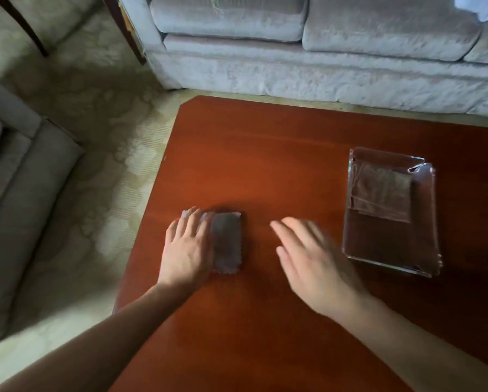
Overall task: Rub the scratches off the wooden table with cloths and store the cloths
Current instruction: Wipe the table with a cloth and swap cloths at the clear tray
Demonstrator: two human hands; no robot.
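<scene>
A folded grey cloth lies on the reddish wooden table near its left edge. My left hand rests flat on the cloth's left half, fingers straight. My right hand hovers to the right of the cloth with its fingers spread and holds nothing; it is blurred. A clear plastic tray stands further right on the table, and a second folded grey cloth lies in its far half.
A pale sofa runs along the far side of the table. A grey armchair stands to the left on a patterned light carpet. A dark chair leg shows at top left.
</scene>
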